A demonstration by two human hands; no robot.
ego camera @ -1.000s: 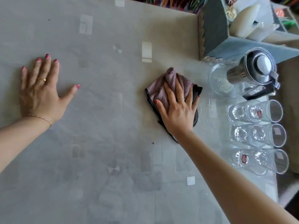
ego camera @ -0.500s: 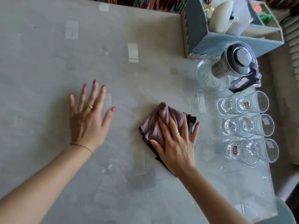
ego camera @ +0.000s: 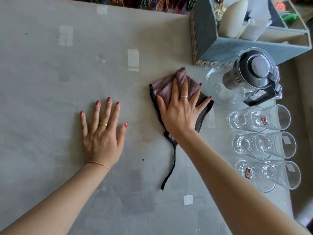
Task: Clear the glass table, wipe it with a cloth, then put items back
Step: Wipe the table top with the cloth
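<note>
My right hand lies flat with spread fingers on a mauve cloth with a dark border, pressing it onto the glass table. A dark strap of the cloth trails toward me. My left hand rests flat on the bare glass to the left of the cloth, fingers apart, holding nothing. At the right edge stand a glass jug with a steel lid and several drinking glasses in rows.
A grey-blue felt organiser box with a white candle and tissues stands at the back right, beside the jug. A small dark speck lies on the glass near my left wrist. The table's right edge runs just past the glasses.
My right hand slid the cloth toward me, then back away toward the jug, and the strap now trails out. My left hand moved right across the glass, closer to the cloth.
</note>
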